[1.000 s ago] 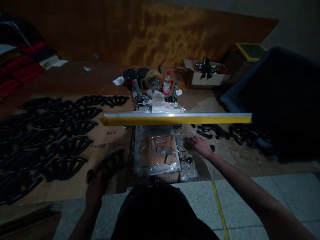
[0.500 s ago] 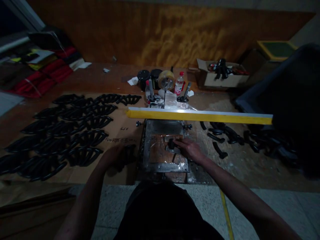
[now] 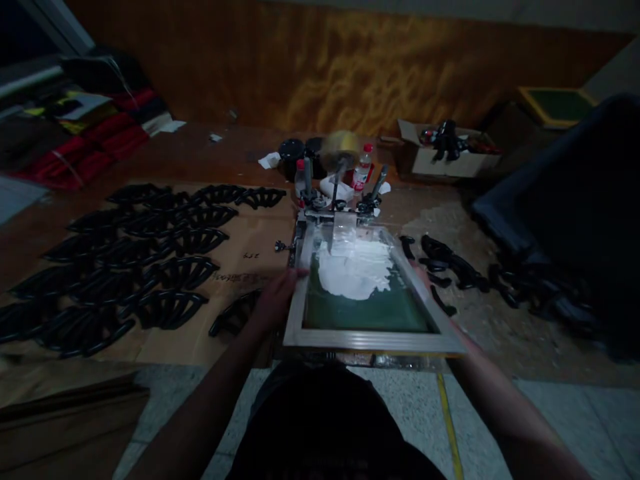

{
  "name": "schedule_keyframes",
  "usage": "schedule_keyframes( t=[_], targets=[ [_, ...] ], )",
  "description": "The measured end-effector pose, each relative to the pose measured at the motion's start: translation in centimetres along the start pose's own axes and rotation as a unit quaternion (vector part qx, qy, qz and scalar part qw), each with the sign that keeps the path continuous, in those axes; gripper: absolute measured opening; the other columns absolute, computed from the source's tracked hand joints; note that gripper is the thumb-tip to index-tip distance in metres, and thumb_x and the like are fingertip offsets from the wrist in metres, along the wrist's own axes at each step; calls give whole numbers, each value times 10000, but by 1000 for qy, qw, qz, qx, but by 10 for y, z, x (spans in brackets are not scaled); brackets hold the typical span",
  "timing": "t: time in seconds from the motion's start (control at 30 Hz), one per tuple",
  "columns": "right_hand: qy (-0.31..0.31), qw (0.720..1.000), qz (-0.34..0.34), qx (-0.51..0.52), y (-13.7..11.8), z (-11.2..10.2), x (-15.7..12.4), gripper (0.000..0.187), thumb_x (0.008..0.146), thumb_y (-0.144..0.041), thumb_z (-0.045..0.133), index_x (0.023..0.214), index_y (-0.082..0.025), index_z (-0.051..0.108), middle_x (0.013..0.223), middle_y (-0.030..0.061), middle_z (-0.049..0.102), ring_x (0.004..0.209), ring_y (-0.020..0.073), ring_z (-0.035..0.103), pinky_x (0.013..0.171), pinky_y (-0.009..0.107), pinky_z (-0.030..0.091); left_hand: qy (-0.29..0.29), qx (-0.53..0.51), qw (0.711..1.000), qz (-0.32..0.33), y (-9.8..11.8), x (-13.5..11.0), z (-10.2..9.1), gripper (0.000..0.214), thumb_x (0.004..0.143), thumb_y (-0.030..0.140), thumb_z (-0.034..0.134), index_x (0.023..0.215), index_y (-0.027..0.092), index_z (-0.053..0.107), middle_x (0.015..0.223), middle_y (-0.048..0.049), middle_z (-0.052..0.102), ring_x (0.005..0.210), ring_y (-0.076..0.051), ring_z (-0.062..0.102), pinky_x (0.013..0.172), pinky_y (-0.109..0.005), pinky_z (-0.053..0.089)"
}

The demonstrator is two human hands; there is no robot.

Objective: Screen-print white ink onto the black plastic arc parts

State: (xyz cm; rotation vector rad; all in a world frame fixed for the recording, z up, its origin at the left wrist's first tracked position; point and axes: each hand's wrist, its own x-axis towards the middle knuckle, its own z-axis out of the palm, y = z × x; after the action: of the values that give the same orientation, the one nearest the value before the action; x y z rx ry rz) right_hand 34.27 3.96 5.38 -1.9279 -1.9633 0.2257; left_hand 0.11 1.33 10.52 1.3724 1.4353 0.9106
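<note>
A screen printing frame (image 3: 373,341) with pale metal sides and green mesh is tilted down over the printing base in front of me. White ink (image 3: 353,270) covers the upper part of its mesh. My left hand (image 3: 277,297) is closed at the frame's left side, its thumb on the edge. On the right side, my right hand (image 3: 421,275) holds the other edge; the frame hides part of it. Close to my left hand, a black ribbed, fan-shaped piece (image 3: 235,313) lies on the cardboard. A tape-wrapped block (image 3: 345,233) rests at the top of the mesh.
Several rows of black fan-shaped pieces (image 3: 170,307) cover the cardboard at left. Loose black curved pieces (image 3: 460,267) lie at right, beside a large dark cloth-like bulk (image 3: 565,220). Behind stand a bottle (image 3: 363,167), dark jars (image 3: 291,152) and a cardboard box (image 3: 450,160).
The raised frame has come down toward me over the base. Both hands have moved onto its sides: the left from the black piece, the right from the small dark part on the base.
</note>
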Motion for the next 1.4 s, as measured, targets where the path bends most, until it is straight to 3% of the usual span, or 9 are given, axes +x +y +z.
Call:
schedule_keyframes(
  t=[0.1, 0.2, 0.37, 0.53, 0.63, 0.83, 1.0, 1.2, 1.4],
  targets=[
    [56, 998, 21, -6, -3, -11, 31, 420, 918, -230, 432, 1242, -59, 636, 1207, 208, 620, 1072, 296, 593, 926, 479, 503, -44, -5, 997, -71, -49, -11, 13, 631, 856, 557, 525, 1337, 152, 579, 1044, -92, 738, 915, -249, 685, 777, -373, 575],
    [60, 994, -86, -21, -46, -6, 56, 615, 850, -279, 633, 1417, -87, 494, 1471, 215, 439, 1271, 326, 466, 1039, 469, 441, -64, 1, 993, -96, -87, -7, 28, 742, 857, 497, 560, 1491, 141, 412, 1021, -94, 740, 900, -229, 696, 778, -345, 567],
    [-154, 967, -169, -115, -110, 12, 46, 247, 892, -195, 581, 1121, -133, 649, 1100, 126, 671, 1009, 256, 590, 870, 345, 481, -58, 5, 994, -94, -119, 5, 38, 668, 880, 455, 557, 1453, 124, 462, 1070, -124, 745, 941, -260, 709, 830, -383, 566],
    [-249, 925, -266, -104, -102, 10, -1, 233, 859, -102, 551, 1037, -177, 681, 1057, 73, 702, 975, 200, 609, 790, 263, 446, -50, -2, 995, -83, -126, 4, 39, 589, 899, 420, 555, 1414, 138, 512, 1187, -138, 724, 1053, -271, 693, 930, -407, 542],
    [-289, 892, -340, -72, -93, 2, -5, 245, 801, -87, 579, 993, -188, 692, 1028, 58, 713, 954, 197, 622, 765, 263, 434, -46, -8, 996, -80, -125, 3, 40, 569, 904, 407, 551, 1407, 143, 520, 1240, -143, 701, 1099, -266, 678, 934, -392, 543],
    [-192, 934, -292, -78, -93, 18, -12, 242, 861, -123, 548, 1053, -152, 692, 1034, 114, 707, 959, 229, 616, 790, 312, 455, -30, -27, 994, -104, -118, 1, 42, 586, 884, 420, 577, 1390, 130, 530, 1054, -130, 751, 896, -253, 717, 794, -375, 578],
    [-219, 922, -317, -32, -92, 20, -25, 283, 838, -108, 580, 1091, -162, 696, 1030, 94, 710, 944, 218, 629, 778, 300, 471, -30, -46, 994, -96, -113, 0, 41, 647, 860, 450, 589, 1418, 133, 503, 1066, -130, 740, 863, -235, 708, 747, -346, 575],
    [-131, 974, -184, -23, -111, -7, 49, 547, 967, -333, 594, 1493, -257, 463, 1196, 81, 686, 1026, 214, 641, 811, 275, 476, -54, -55, 990, -115, -74, -3, 21, 781, 813, 499, 636, 1482, 148, 442, 1028, -104, 743, 858, -236, 697, 744, -351, 572],
    [53, 998, 5, 13, -33, -53, 83, 391, 1032, -247, 438, 1315, -25, 594, 1042, 141, 724, 868, 166, 666, 790, 291, 507, 4, -36, 997, -73, -2, 1, 0, 528, 905, 590, 427, 1047, 185, 735, 874, -58, 727, 847, -253, 679, 717, -364, 567]
  ],
)
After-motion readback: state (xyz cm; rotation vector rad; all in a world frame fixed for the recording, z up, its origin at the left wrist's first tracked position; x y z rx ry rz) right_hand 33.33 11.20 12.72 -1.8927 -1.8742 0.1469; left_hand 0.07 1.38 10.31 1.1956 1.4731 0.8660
